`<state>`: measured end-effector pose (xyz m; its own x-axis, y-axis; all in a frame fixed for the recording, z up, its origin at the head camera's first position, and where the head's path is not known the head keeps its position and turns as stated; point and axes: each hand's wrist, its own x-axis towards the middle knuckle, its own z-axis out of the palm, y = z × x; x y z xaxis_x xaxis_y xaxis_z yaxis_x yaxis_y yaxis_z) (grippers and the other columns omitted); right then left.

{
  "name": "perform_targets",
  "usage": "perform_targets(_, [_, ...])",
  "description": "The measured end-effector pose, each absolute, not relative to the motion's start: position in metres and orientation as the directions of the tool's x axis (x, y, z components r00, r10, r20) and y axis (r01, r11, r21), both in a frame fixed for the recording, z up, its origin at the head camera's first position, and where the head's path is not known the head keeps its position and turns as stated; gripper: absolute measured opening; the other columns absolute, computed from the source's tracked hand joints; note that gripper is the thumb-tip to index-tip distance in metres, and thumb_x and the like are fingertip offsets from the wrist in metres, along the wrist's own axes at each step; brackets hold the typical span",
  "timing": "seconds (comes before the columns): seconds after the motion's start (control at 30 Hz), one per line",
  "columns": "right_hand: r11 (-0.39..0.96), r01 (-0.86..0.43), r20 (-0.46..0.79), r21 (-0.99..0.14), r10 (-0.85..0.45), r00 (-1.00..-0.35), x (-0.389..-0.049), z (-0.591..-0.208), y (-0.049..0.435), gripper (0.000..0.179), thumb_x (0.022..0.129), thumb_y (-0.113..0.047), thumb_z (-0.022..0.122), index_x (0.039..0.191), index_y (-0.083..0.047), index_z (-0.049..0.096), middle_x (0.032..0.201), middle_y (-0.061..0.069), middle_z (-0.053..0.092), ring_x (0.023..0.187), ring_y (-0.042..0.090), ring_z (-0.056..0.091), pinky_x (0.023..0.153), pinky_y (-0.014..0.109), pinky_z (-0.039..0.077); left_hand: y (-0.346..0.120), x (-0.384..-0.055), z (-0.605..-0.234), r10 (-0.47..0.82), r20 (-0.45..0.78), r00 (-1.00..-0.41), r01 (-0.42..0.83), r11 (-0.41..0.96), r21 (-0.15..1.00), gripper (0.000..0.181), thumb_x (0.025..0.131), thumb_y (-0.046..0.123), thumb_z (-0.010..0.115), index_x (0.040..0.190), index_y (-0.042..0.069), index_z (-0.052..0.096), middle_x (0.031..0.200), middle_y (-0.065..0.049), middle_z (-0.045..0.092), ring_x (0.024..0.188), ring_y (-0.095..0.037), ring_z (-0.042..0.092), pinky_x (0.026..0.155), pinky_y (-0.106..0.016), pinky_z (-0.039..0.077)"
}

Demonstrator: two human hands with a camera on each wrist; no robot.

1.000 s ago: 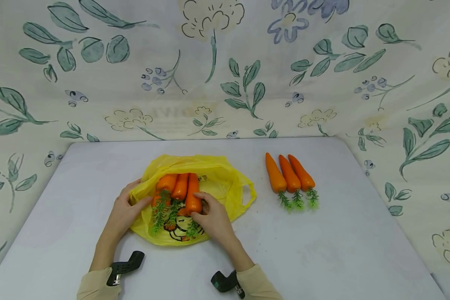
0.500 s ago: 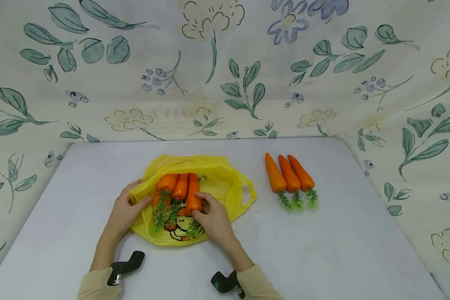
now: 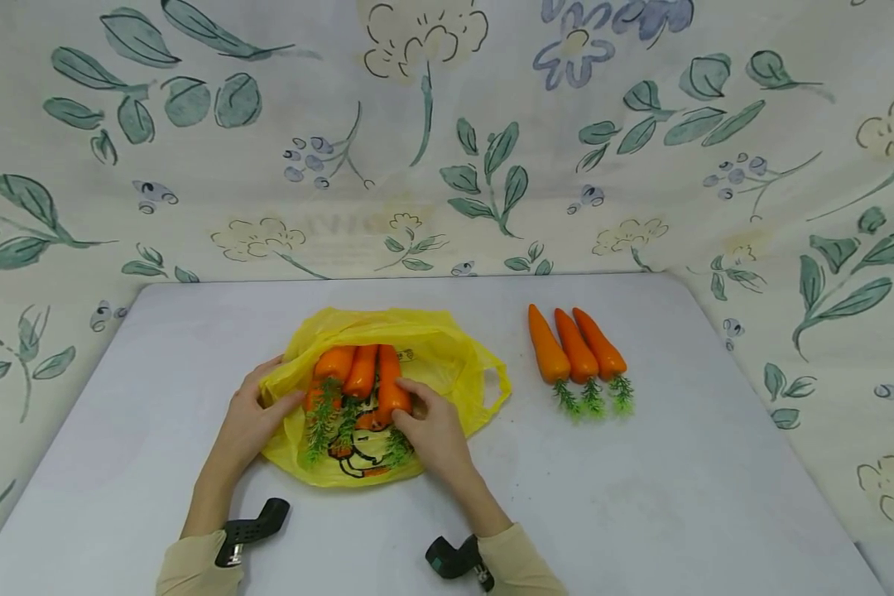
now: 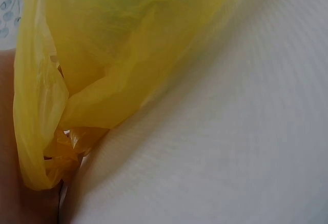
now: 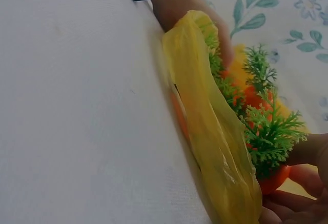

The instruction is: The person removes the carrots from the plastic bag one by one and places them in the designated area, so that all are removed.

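A yellow plastic bag lies on the white table with its mouth toward me. Several orange carrots with green tops are inside it. At the bag's left edge, my left hand grips the rim, thumb on the inner side; its other fingers are mostly hidden. My right hand reaches into the mouth and pinches the rightmost carrot near its thick end. In the right wrist view that carrot's leafy top hangs beside the fingers. Bag plastic fills much of the left wrist view.
Three more carrots lie side by side on the table, right of the bag, leafy ends toward me. The bag's loop handle points toward them. A floral-patterned cloth stands behind the table.
My right hand has shifted slightly to the right with the pinched carrot, opening a gap between it and the neighbouring carrot. My left hand keeps its place on the rim.
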<state>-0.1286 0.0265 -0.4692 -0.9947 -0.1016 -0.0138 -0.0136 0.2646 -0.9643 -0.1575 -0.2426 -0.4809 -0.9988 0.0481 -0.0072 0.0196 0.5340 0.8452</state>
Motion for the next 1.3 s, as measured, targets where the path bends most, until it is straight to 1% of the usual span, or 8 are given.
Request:
perform_targets(0.07, [0.261, -0.014, -0.012, -0.965, -0.101, -0.995, -0.129, -0.469, 0.029, 0.042, 0.091, -0.014, 0.066, 0.134, -0.014, 0.063, 0.138, 0.007, 0.059, 0.117, 0.018, 0.059, 0.089, 0.027, 0.052, -0.243, -0.157, -0.481, 0.051, -0.006, -0.999, 0.022, 0.532, 0.847, 0.072, 0.098, 0.037, 0.060, 0.154, 0.004, 0.030, 0.156, -0.023, 0.030, 0.128, -0.036, 0.039, 0.099, -0.042, 0.037])
perform_targets(0.13, [0.247, -0.014, -0.012, -0.969, -0.103, -0.995, -0.129, -0.469, 0.031, 0.042, 0.092, -0.014, 0.066, 0.134, -0.015, 0.063, 0.139, 0.008, 0.058, 0.118, 0.018, 0.059, 0.088, 0.026, 0.053, -0.242, -0.157, -0.481, 0.048, -0.008, -0.999, 0.019, 0.536, 0.844, 0.072, 0.098, 0.038, 0.060, 0.154, 0.006, 0.030, 0.155, -0.022, 0.031, 0.127, -0.034, 0.040, 0.097, -0.036, 0.038])
perform_targets(0.27, [0.190, -0.006, -0.017, -0.982, -0.117, -0.993, -0.130, -0.468, 0.036, 0.041, 0.094, -0.015, 0.065, 0.135, -0.016, 0.062, 0.142, 0.009, 0.056, 0.126, 0.023, 0.056, 0.093, 0.030, 0.052, -0.243, -0.157, -0.482, 0.047, -0.012, -0.999, 0.015, 0.531, 0.847, 0.072, 0.098, 0.038, 0.061, 0.155, 0.006, 0.030, 0.155, -0.022, 0.032, 0.127, -0.034, 0.040, 0.093, -0.026, 0.036])
perform_targets(0.4, [0.167, -0.013, -0.011, -0.986, -0.141, -0.990, -0.131, -0.465, 0.043, 0.040, 0.095, -0.015, 0.065, 0.135, -0.016, 0.062, 0.143, 0.007, 0.055, 0.130, 0.026, 0.053, 0.098, 0.036, 0.050, -0.243, -0.157, -0.482, 0.044, -0.010, -0.999, 0.015, 0.534, 0.846, 0.072, 0.097, 0.038, 0.061, 0.154, 0.006, 0.030, 0.155, -0.022, 0.032, 0.128, -0.035, 0.040, 0.095, -0.028, 0.036])
perform_targets(0.57, [0.192, -0.024, -0.007, -0.981, -0.163, -0.987, -0.132, -0.463, 0.052, 0.039, 0.096, -0.016, 0.064, 0.135, -0.016, 0.062, 0.141, 0.005, 0.057, 0.130, 0.024, 0.053, 0.100, 0.038, 0.048, -0.243, -0.157, -0.482, 0.041, -0.007, -0.999, 0.016, 0.542, 0.840, 0.072, 0.097, 0.038, 0.061, 0.154, 0.005, 0.030, 0.155, -0.023, 0.031, 0.128, -0.037, 0.040, 0.096, -0.037, 0.036])
perform_targets(0.8, [0.228, -0.020, -0.019, -0.974, -0.166, -0.986, -0.135, -0.456, 0.064, 0.038, 0.095, -0.020, 0.064, 0.133, -0.018, 0.064, 0.140, 0.005, 0.059, 0.128, 0.023, 0.054, 0.101, 0.039, 0.048, -0.241, -0.156, -0.478, 0.046, -0.023, -0.999, 0.005, 0.529, 0.849, 0.075, 0.097, 0.038, 0.060, 0.155, 0.005, 0.027, 0.156, -0.025, 0.029, 0.130, -0.040, 0.036, 0.104, -0.058, 0.032])
perform_targets(1.0, [0.228, -0.017, -0.030, -0.974, -0.199, -0.980, -0.136, -0.452, 0.074, 0.039, 0.096, -0.023, 0.065, 0.135, -0.019, 0.063, 0.139, 0.005, 0.059, 0.129, 0.025, 0.054, 0.101, 0.039, 0.048, -0.243, -0.156, -0.480, 0.044, -0.014, -0.999, 0.012, 0.539, 0.842, 0.072, 0.098, 0.037, 0.060, 0.155, 0.005, 0.029, 0.156, -0.024, 0.029, 0.130, -0.041, 0.036, 0.101, -0.057, 0.034])
perform_targets(1.3, [0.223, -0.018, -0.043, -0.975, -0.267, -0.963, -0.139, -0.446, 0.095, 0.040, 0.097, -0.025, 0.064, 0.136, -0.017, 0.062, 0.138, 0.010, 0.059, 0.128, 0.026, 0.054, 0.101, 0.041, 0.048, -0.242, -0.157, -0.480, 0.049, -0.003, -0.999, 0.024, 0.528, 0.849, 0.073, 0.098, 0.039, 0.060, 0.154, 0.004, 0.029, 0.156, -0.024, 0.029, 0.132, -0.043, 0.036, 0.102, -0.062, 0.034])
